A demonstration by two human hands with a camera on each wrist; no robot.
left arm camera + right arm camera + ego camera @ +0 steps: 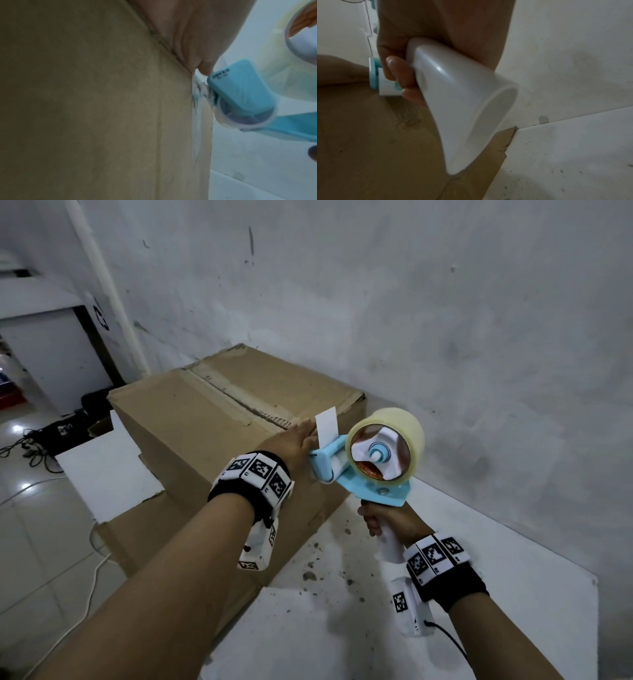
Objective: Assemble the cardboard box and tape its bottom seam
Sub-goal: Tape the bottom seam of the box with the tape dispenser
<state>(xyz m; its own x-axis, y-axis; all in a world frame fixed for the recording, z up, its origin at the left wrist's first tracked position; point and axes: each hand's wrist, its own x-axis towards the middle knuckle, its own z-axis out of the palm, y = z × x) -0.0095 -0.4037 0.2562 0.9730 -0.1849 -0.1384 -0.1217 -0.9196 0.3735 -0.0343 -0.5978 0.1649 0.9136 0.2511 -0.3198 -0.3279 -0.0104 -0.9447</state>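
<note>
Taping is being started: the cardboard box (219,419), flaps closed, is steadied on the white table (445,594) by the flat, open left hand (291,440); the tape dispenser (370,460) handle is gripped by the right hand (387,520), tape end stuck on the near side. Next, an even pull along the seam (236,398) is called for

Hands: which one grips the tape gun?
The right hand: its fingers curl round the white handle of the tape gun. The left hand lies flat on the box edge.
</note>
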